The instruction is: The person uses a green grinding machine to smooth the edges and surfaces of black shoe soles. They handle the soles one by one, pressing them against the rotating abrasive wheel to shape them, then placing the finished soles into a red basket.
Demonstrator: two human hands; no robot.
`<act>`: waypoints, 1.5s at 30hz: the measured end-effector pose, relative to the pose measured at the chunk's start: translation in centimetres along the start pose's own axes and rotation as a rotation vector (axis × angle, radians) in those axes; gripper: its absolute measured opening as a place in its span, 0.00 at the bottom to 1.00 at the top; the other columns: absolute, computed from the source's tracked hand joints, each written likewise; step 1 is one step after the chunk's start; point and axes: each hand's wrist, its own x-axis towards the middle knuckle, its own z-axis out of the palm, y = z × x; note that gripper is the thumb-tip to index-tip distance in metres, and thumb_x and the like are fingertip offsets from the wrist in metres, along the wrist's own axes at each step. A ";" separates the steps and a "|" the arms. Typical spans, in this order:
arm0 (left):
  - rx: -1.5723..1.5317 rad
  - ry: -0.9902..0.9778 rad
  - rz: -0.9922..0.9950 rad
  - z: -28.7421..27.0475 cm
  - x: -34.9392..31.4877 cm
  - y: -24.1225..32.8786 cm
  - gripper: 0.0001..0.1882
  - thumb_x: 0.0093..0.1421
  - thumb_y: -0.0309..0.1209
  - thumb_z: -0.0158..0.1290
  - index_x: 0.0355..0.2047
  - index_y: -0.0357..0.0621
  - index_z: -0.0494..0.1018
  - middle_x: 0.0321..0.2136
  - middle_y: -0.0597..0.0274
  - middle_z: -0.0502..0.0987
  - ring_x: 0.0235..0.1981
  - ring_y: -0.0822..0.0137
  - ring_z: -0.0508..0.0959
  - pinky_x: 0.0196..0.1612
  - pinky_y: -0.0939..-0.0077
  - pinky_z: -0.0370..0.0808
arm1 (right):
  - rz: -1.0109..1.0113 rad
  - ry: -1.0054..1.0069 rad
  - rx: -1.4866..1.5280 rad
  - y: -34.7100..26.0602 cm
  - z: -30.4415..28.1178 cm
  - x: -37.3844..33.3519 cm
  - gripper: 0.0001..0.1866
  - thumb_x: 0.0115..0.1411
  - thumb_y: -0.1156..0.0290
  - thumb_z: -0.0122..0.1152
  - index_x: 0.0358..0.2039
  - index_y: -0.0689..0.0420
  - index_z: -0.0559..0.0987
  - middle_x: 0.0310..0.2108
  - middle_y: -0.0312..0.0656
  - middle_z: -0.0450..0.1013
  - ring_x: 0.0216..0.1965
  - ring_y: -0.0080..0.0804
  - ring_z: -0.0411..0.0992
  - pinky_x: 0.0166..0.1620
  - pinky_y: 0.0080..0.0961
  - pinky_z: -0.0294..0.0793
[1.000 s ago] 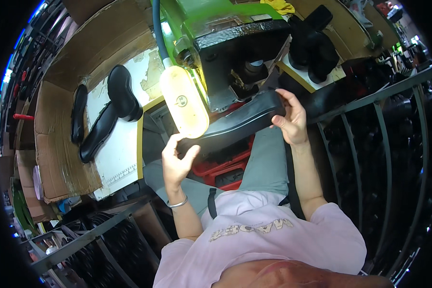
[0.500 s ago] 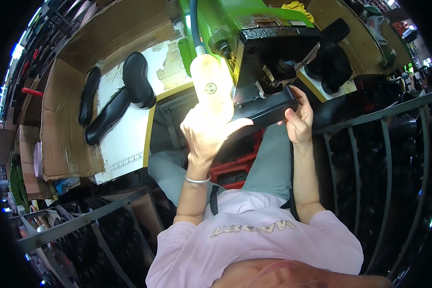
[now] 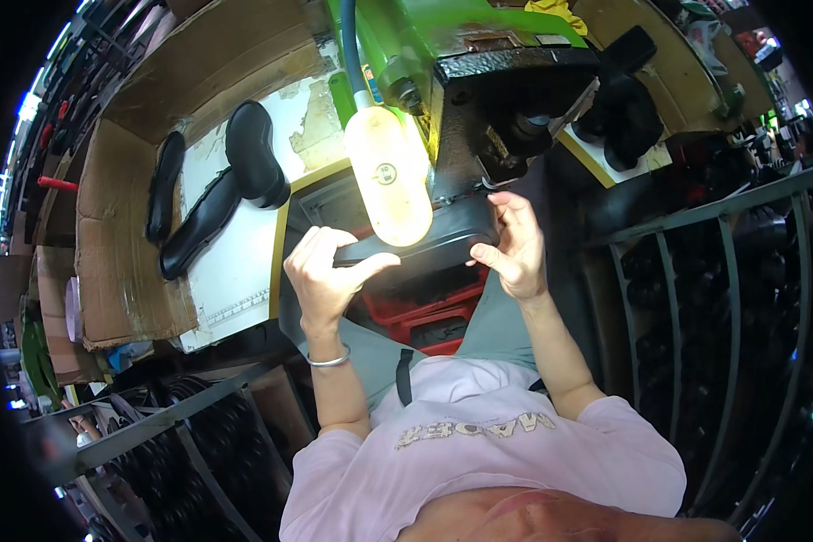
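A long black shoe sole (image 3: pixel 459 228) is held level between my two hands, just below the machine's black head. At its left end, my left hand (image 3: pixel 323 275) grips with fingers behind and thumb along the near side. My right hand (image 3: pixel 517 248) pinches the right end, thumb in front and fingers on the far edge. A glowing oval lamp (image 3: pixel 387 185) hides part of the sole's middle. The green machine (image 3: pixel 479 23) carries the black head (image 3: pixel 515 99), whose working parts sit just beyond my right fingertips.
Several black soles (image 3: pixel 255 149) lie on a white board (image 3: pixel 235 257) inside an opened cardboard box (image 3: pixel 122 244) at left. More black pieces (image 3: pixel 632 122) lie in another box at right. Metal racks (image 3: pixel 732 298) stand on both sides, and a red crate (image 3: pixel 438 321) is below.
Both hands have carried the sole to the left and slightly toward me, away from the machine's working parts. My left hand has come out from beside the lamp to the sole's left end.
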 end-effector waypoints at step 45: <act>0.338 0.467 -0.200 -9.1 -3.9 -11.5 0.17 0.56 0.34 0.60 0.40 0.35 0.73 0.38 0.51 0.75 0.42 0.51 0.73 0.49 0.61 0.68 | -0.928 -0.374 -0.716 2.0 10.3 2.2 0.19 0.40 0.90 0.60 0.35 0.64 0.76 0.38 0.51 0.75 0.43 0.55 0.76 0.43 0.43 0.76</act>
